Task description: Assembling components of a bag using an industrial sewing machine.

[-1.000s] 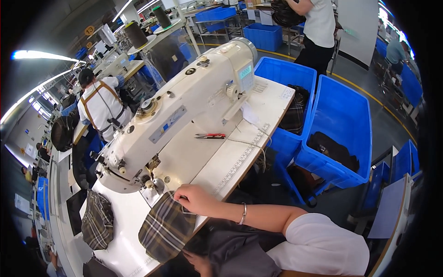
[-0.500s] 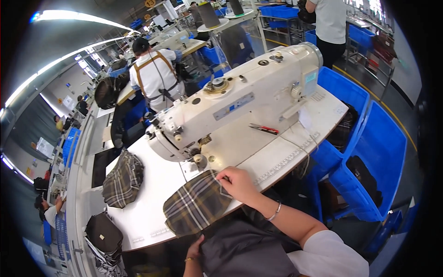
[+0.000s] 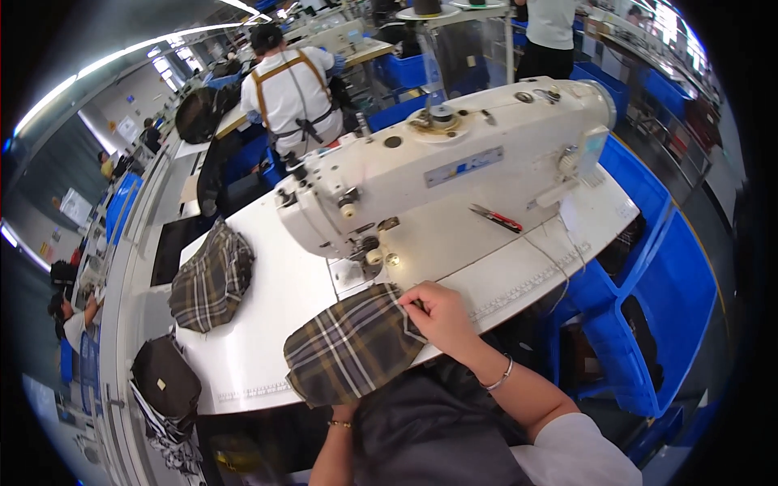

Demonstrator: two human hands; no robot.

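Note:
A plaid fabric piece (image 3: 348,344) lies on the white sewing table (image 3: 267,308), just in front of the needle area of a white sewing machine (image 3: 454,162). My right hand (image 3: 442,316) pinches the right edge of that piece. My left hand (image 3: 344,405) is mostly hidden under the near edge of the same piece; only the wrist with a bracelet shows. Dark fabric (image 3: 429,429) rests on my lap below the table edge.
A stack of plaid pieces (image 3: 212,279) sits at the table's left. Red-handled snips (image 3: 496,217) lie on the machine bed. Blue bins (image 3: 648,300) stand to the right. A dark bag (image 3: 166,381) lies lower left. A person in a white shirt (image 3: 292,89) works beyond.
The view has swung, so the machine and table sit more level and centred. My right hand stays on the plaid piece's right edge, which lies a little closer to the needle.

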